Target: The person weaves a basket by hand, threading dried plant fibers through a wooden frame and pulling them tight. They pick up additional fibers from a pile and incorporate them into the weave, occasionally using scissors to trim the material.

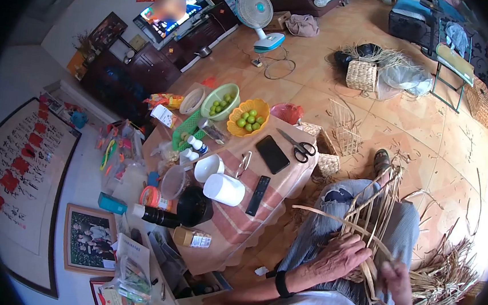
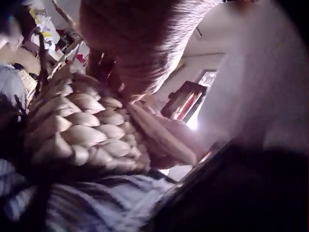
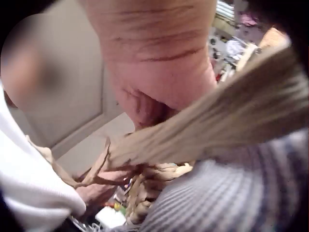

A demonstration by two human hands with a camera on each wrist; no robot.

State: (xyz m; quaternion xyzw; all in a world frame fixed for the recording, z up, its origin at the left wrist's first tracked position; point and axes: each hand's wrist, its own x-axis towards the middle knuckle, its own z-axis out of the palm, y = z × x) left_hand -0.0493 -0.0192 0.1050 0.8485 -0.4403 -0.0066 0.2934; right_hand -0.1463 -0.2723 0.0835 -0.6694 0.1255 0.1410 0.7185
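Observation:
A partly woven basket [image 2: 91, 130] of dried plant strips lies on the person's lap, its loose upright strips [image 1: 386, 198] spreading toward the knees. The left hand [image 1: 342, 255] grips it from above, fingers curled over the weave; in the left wrist view the basket's plaited side is close up and the fingertips are mostly hidden. Beside it, the right hand [image 1: 397, 282] has its fingers curled and holds a strip. In the right wrist view a broad flat strip [image 3: 217, 113] runs past that hand, whose fingers are largely hidden behind it.
A heap of dried strips [image 1: 446, 277] lies at the right. Left of the lap is a table with scissors [image 1: 303, 151], a phone [image 1: 273, 154], a remote [image 1: 258, 195], a white container [image 1: 224, 189] and bowls of green fruit [image 1: 248, 118]. A finished woven basket [image 1: 361, 76] stands on the floor.

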